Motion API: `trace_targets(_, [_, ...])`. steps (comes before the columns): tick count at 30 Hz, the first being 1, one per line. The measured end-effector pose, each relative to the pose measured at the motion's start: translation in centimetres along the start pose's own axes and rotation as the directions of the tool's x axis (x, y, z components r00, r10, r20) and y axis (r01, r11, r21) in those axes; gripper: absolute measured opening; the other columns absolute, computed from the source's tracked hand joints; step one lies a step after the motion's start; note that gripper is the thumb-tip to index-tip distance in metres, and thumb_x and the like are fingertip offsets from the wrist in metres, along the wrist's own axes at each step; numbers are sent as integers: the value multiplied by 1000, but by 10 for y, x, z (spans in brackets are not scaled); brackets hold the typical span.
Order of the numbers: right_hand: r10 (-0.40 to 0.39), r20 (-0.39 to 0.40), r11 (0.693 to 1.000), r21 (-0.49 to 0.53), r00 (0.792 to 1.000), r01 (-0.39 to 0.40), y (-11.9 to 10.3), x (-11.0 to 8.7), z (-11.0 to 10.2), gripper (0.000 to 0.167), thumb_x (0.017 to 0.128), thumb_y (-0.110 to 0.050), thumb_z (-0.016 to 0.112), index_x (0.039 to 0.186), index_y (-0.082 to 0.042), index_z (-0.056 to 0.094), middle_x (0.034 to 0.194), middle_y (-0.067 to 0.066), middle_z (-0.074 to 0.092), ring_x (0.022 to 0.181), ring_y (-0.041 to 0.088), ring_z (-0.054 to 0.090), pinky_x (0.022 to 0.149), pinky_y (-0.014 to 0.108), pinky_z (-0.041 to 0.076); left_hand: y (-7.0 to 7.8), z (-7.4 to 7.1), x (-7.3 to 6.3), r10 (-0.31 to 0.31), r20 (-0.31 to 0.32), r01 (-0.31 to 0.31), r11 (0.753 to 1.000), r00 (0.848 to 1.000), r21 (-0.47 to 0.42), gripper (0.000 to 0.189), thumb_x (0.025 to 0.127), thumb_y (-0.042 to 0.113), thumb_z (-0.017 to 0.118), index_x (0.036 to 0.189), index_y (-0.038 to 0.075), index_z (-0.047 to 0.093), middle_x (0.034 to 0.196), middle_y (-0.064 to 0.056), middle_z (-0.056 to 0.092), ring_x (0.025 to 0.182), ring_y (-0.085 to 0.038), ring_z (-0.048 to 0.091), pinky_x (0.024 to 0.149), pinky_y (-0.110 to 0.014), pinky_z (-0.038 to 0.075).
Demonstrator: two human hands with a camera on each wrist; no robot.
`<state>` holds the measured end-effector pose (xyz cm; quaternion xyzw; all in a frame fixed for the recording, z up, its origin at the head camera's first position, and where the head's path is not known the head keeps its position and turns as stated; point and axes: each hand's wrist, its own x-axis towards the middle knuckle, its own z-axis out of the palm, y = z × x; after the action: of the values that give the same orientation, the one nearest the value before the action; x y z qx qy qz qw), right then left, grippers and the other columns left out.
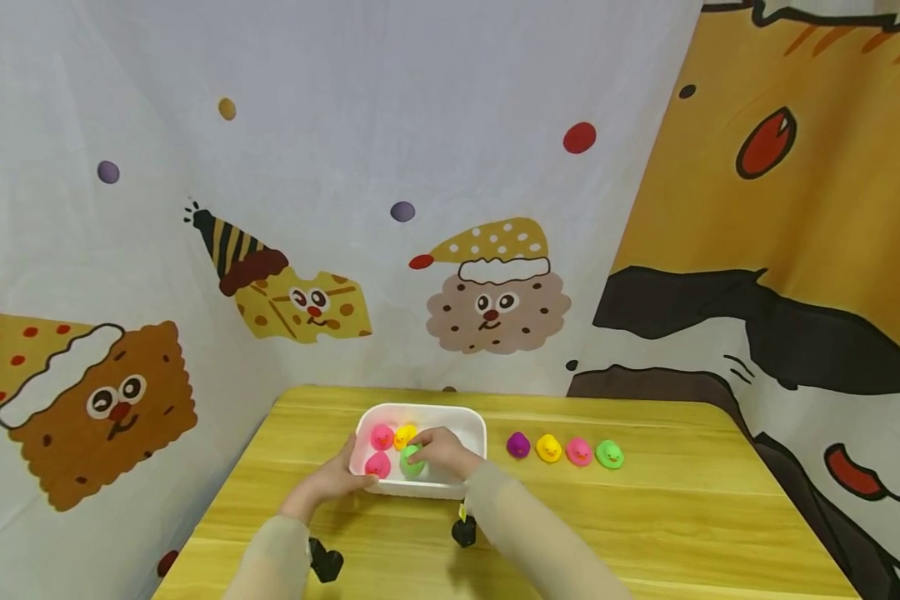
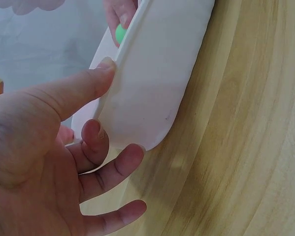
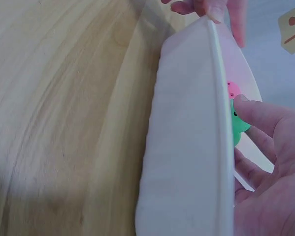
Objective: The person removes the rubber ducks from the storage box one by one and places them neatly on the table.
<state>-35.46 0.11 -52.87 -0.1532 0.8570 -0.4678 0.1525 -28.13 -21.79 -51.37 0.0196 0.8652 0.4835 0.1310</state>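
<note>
A white plastic tray [image 1: 427, 490] stands on the table. My left hand [image 1: 333, 478] holds its left end, thumb on the front rim and fingers round the corner; in the left wrist view the thumb [image 2: 90, 83] presses the rim. Inside the tray my right hand [image 1: 446, 452] pinches a green rubber duck [image 1: 409, 467], partly hidden by the fingers. The right wrist view shows the green duck [image 3: 239, 125] between thumb and fingers. Around it in the tray's left half are a yellow duck [image 1: 404, 436] and two pink ducks, one behind [image 1: 382, 436] and one in front [image 1: 377, 465].
Right of the tray, a row on the wooden table [image 1: 690, 517] holds a purple duck [image 1: 518, 445], a yellow duck [image 1: 548, 448], a pink duck [image 1: 579, 452] and another green duck [image 1: 610, 454]. A printed cloth [image 1: 390, 100] hangs behind the table.
</note>
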Motion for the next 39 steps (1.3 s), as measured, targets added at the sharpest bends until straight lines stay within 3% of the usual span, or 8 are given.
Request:
trace_targets(3, [17,-6,1000,-10,1000,-17,2,2,-4,26,79,-16,81,103,-8,75,103,1,69,93,16,57,91,38,45,1,-2,-1,-23,4,23,1000,1000,21,101,88,20,72,150,-10,-2,154,-34,9,134,-50,24,107,-63,19])
trace_targets(10, [-28,6,999,19,1000,28,0,-3,-15,26,79,-13,79,103,-6,74,102,4,68,93,17,57,87,38,46,0,-4,-2,-56,20,55,998,998,37,103,88,25,72,151,-7,-4,155,-33,8,134,-50,24,107,-64,19])
trace_targets(17, [-39,0,999,-30,999,39,-4,-10,-26,25,78,-15,81,102,-10,75,102,0,69,97,18,58,88,38,46,-2,-5,-4,-49,38,49,999,998,10,104,88,22,72,150,-8,-6,154,-34,3,135,-51,21,106,-64,19])
trace_targets(25, [-75,10,997,-27,997,75,0,-25,-40,25,78,-13,81,102,-8,75,100,1,70,96,18,58,84,36,48,-4,-5,-6,-9,40,9,1000,999,-6,103,87,16,72,148,-12,-6,152,-38,5,125,-49,31,106,-61,25])
trace_targets(31, [-67,26,998,-4,997,67,-4,-35,-51,26,80,-11,79,105,-7,74,105,3,70,106,24,57,92,44,45,0,-5,-5,8,42,-8,1000,999,-3,102,88,15,72,148,-12,-5,151,-39,8,119,-47,35,105,-60,27])
trace_targets(36, [-70,39,997,-15,997,71,-7,-42,-61,26,81,-14,79,106,-10,74,109,3,68,114,28,53,98,49,41,0,-3,-4,5,46,-5,1000,999,13,102,88,17,72,148,-11,-6,150,-40,13,98,-41,49,91,-50,43])
trace_targets(38, [-73,46,997,-16,996,74,-7,-46,-66,26,81,-16,78,107,-10,74,110,2,68,117,30,52,99,50,40,1,-3,-4,6,51,-7,1000,999,17,102,88,17,72,148,-12,-6,149,-41,14,94,-41,50,86,-48,45])
trace_targets(39, [-74,48,997,-19,996,75,-7,-47,-68,27,81,-16,78,107,-11,74,111,2,67,119,30,51,99,51,39,1,-2,-4,10,50,-11,1000,999,18,102,88,18,72,148,-12,-6,149,-41,14,99,-40,49,88,-48,44])
